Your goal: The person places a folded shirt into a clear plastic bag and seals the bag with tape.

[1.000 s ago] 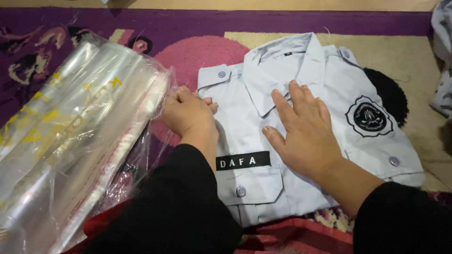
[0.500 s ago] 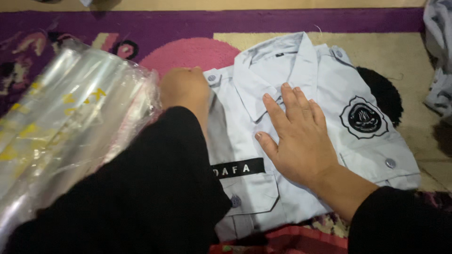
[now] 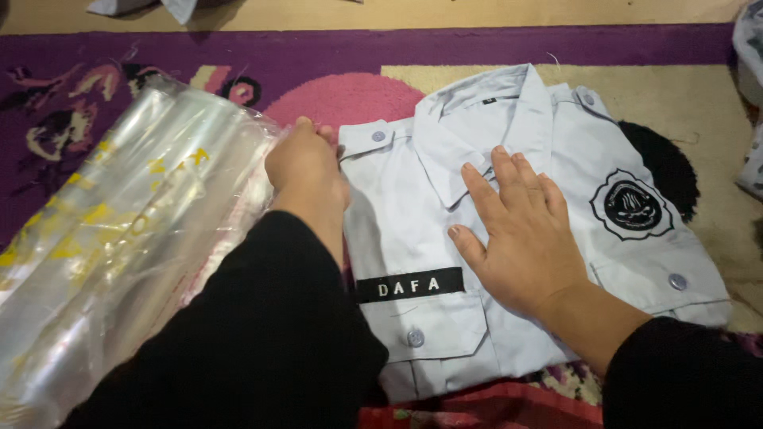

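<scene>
Left hand (image 3: 306, 171) now drawn back between the shirt's edge and the stack of clear plastic bags (image 3: 119, 238), fingers curled, grip unclear, right hand (image 3: 524, 230) open flat on folded pale-blue uniform shirt (image 3: 445, 238), lying on patterned rug (image 3: 342, 99).

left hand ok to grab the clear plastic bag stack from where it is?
Probably yes. The left hand is already at the near edge of the plastic bag stack, beside the folded shirt, with nothing between them. The right hand lies flat on the shirt, out of the way.
</scene>
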